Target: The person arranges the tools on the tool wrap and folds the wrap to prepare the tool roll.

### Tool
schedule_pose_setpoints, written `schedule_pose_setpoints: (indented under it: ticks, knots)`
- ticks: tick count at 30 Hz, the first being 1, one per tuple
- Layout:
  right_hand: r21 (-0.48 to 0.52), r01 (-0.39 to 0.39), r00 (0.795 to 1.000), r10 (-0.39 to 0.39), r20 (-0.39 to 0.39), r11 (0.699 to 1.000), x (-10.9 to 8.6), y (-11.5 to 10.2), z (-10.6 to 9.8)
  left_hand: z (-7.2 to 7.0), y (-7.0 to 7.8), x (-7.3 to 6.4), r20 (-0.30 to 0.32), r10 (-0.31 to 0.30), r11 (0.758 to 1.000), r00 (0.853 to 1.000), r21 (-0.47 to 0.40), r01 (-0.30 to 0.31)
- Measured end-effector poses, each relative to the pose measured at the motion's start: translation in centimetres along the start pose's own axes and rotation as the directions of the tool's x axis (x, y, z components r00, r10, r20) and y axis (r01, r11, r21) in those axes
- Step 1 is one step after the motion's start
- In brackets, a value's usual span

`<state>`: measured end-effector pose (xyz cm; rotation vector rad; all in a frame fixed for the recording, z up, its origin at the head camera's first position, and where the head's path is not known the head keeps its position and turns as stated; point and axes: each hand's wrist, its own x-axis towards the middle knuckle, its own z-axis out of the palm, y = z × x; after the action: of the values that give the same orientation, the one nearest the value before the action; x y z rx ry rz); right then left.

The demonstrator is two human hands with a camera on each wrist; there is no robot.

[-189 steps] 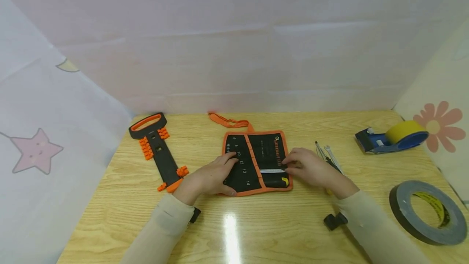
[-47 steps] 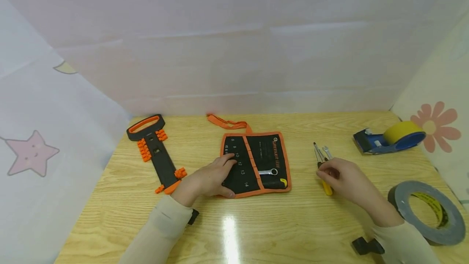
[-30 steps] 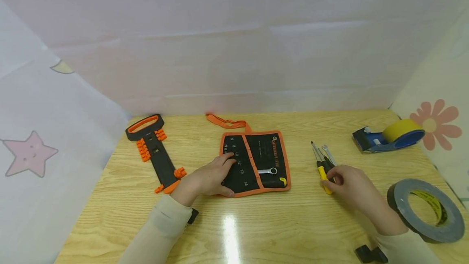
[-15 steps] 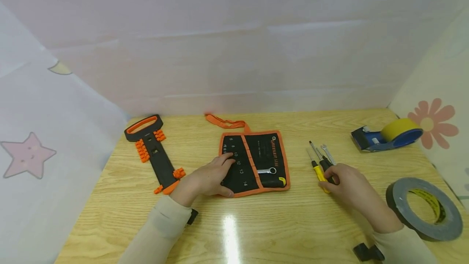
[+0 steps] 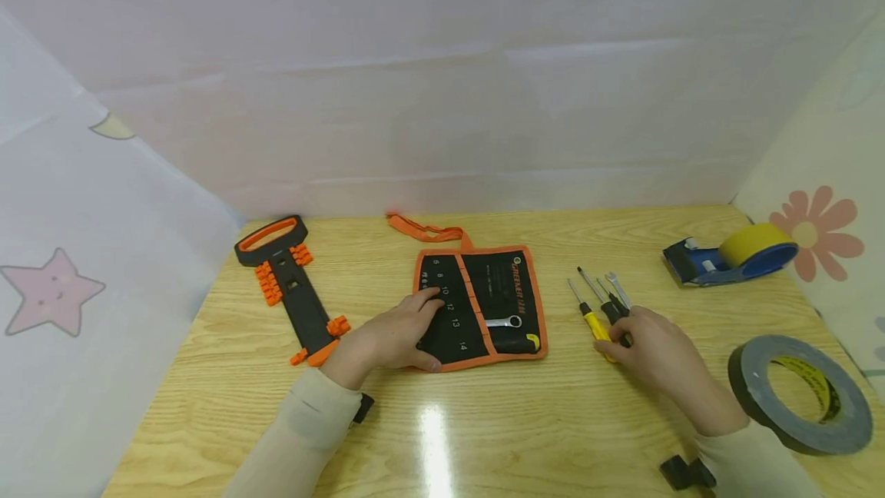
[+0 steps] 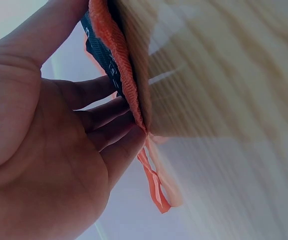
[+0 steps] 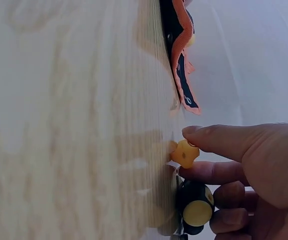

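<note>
My left hand (image 5: pixel 397 338) rests with extended fingers on the left part of a black tool pouch (image 5: pixel 494 277) with orange edging, lying flat on the table. A combination wrench (image 5: pixel 503 323) with its ring end showing and a black-and-yellow handle (image 5: pixel 531 342) sit in the pouch's lower right pockets. To the right, my right hand (image 5: pixel 657 352) pinches a yellow-handled screwdriver (image 7: pixel 186 154) between thumb and index finger. Right beside it lie black-handled screwdrivers (image 5: pixel 611 311) and an open-ended wrench (image 5: pixel 618 288), partly covered by that hand.
A black-and-orange plastic tool (image 5: pixel 304 302) lies on the left. A blue tape dispenser with yellow tape (image 5: pixel 754 246) stands at the back right, with a grey tape roll (image 5: pixel 754 398) nearer. An orange strap (image 5: pixel 429 233) trails behind the pouch.
My right hand has left the wrench in the pouch and gone right to the loose tools. The yellow-handled screwdriver has shifted left, apart from the black-handled ones. My left hand stays put.
</note>
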<state>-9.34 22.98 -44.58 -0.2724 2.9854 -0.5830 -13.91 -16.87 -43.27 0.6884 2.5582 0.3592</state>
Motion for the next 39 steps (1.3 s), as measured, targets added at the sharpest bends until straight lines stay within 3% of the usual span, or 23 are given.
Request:
schedule_pose_setpoints:
  ticks: [10,20,30,39]
  knots:
    - [0.07,-0.077,0.997,0.075,0.032,0.995,0.2,-0.1,-0.3,-0.1,0.1,0.0,0.004,-0.007,1.0,1.0,0.0,0.007]
    - [0.132,-0.046,0.996,0.055,-0.063,0.99,0.3,-0.1,-0.6,-0.1,0.1,0.0,-0.001,-0.01,1.0,1.0,-0.009,0.01]
    - [0.153,-0.068,0.994,0.08,-0.072,0.986,0.5,-0.4,-1.0,0.0,0.2,-0.1,-0.006,-0.005,1.0,1.0,-0.009,0.005]
    - [0.154,-0.023,0.992,0.042,-0.119,0.988,0.7,-0.8,-1.1,0.0,0.1,0.0,-0.007,-0.008,1.0,1.0,-0.008,0.008]
